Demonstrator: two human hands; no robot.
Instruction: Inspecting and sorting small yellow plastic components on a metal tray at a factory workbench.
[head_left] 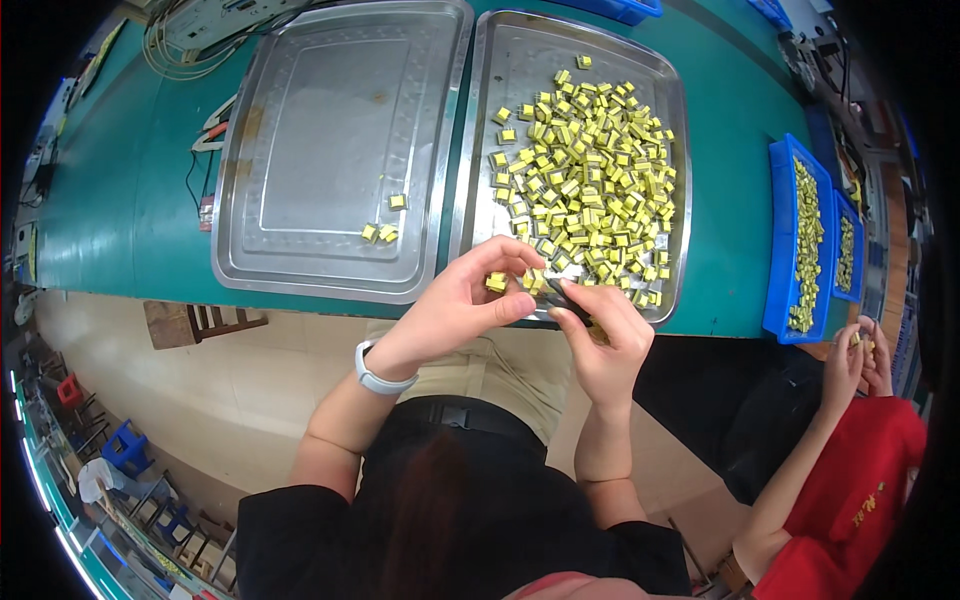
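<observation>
My left hand [482, 290], with a pale band on its wrist, is curled over the near edge of the right-hand metal tray [686, 190]. Its thumb and fingertips close on a small yellow-wrapped transformer [534, 281]. My right hand [612, 335] pinches a slim dark tool [556, 290] whose tip meets the piece at my left fingertips; its exact kind does not show. Beyond both hands, a heap of similar yellow transformers [590, 170] covers much of that tray. On the left-hand metal tray [320, 160] lie several more, among them a single transformer [397, 202].
Both trays rest side by side on a green table [130, 200]. Pliers [215, 128] and cables lie left of them. At the right stand blue bins [780, 250] of yellow parts. A co-worker in a red top [850, 490] handles a small piece there.
</observation>
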